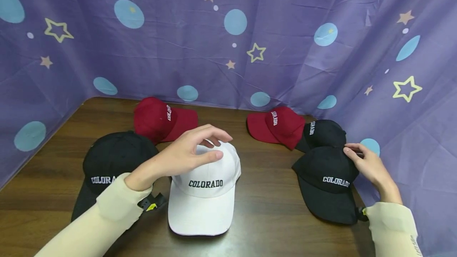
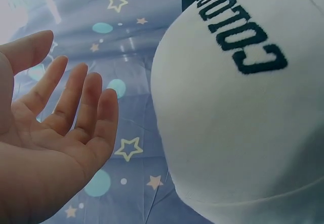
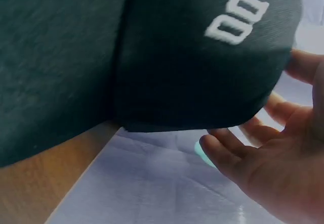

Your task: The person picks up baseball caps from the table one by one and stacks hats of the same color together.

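My left hand [image 1: 192, 150] hovers over the crown of a white cap [image 1: 205, 193] lettered COLORADO, its fingers loosely bent with nothing between them. The left wrist view shows the palm and spread fingers apart from the white cap [image 2: 228, 123]. On the right, my right hand [image 1: 371, 165] reaches to the back of a black cap [image 1: 328, 169], thumb and fingertips right at its crown. From the right wrist, the hand [image 3: 283, 138] shows relaxed fingers at the edge of the black cap [image 3: 192, 72], partly hidden behind it.
Another black cap [image 1: 321, 133] sits behind the right one, against a red cap [image 1: 285, 126]. At the left are a second red cap [image 1: 151, 120] and a black cap [image 1: 114, 158], partly covered by my left arm. A purple curtain [image 1: 200, 58] borders the wooden table [image 1: 271, 193].
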### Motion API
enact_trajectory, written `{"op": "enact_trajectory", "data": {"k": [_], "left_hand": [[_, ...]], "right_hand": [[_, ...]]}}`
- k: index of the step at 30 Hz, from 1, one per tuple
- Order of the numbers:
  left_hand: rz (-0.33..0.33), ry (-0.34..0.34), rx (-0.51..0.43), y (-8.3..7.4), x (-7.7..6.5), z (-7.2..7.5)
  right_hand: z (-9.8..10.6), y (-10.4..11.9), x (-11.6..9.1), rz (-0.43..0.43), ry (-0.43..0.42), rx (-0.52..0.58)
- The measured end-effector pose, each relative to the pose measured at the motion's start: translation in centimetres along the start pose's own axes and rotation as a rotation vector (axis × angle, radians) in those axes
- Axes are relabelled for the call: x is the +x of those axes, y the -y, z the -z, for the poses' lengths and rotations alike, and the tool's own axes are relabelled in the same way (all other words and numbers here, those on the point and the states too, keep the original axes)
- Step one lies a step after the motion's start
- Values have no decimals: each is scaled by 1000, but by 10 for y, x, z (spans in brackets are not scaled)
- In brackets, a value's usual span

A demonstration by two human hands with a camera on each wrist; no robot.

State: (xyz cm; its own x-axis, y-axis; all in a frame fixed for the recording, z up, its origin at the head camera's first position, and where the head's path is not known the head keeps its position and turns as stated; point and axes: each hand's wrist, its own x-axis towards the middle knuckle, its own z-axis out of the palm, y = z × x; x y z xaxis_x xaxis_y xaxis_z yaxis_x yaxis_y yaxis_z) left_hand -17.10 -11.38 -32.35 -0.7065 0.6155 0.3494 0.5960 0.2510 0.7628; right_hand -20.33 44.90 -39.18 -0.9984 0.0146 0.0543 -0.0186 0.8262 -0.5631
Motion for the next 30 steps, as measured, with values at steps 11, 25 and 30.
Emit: {"op": "enact_trajectory", "data": {"k": [11, 25, 30], "left_hand": [[-7, -9, -10, 3, -2, -2], [10, -3, -11, 5, -2, -3], [-5, 3, -19, 6, 0, -5]], "right_hand": [[-4, -5, -8, -46, 152, 5], [-9, 15, -21, 179, 210, 408], [-5, 33, -24, 279, 229, 466]]}}
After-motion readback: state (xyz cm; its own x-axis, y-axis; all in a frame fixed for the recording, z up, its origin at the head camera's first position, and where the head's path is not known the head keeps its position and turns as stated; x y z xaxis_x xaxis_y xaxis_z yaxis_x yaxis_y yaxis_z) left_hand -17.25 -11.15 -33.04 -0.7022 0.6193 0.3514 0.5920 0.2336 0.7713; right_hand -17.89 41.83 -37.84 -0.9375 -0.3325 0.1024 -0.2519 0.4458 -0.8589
